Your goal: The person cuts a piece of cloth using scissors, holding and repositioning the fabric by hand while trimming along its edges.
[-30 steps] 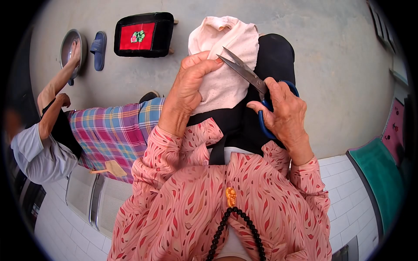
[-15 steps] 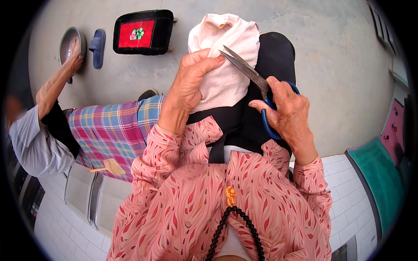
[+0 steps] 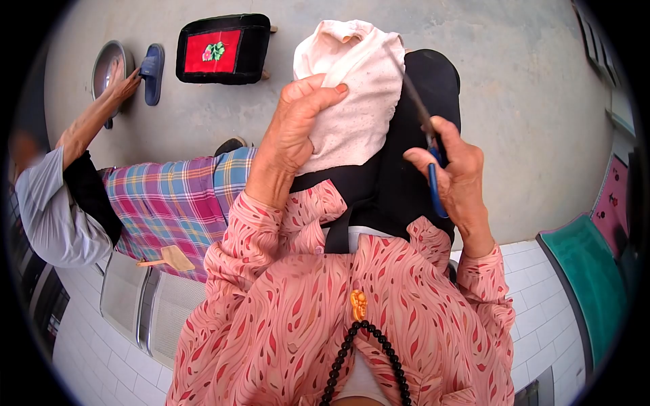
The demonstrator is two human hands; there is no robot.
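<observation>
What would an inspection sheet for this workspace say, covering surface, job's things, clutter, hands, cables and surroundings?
Surface: lap in black cloth trousers, above a smooth grey floor.
Job's things: rumpled off-white speckled fabric over the lap; long metal scissors with blue handles, blurred, so blade opening cannot be told.
Clutter: round metal basin, blue open-toed slipper and black padded stool with red flowered panel, all on the floor.
Grippers: bare left hand pinches the fabric; bare right hand holds the scissors.
Cables: nothing seen.
Surroundings: another person in a grey shirt, purple-and-blue plaid cloth about the legs; silvery metal bench; green mat at right.
</observation>
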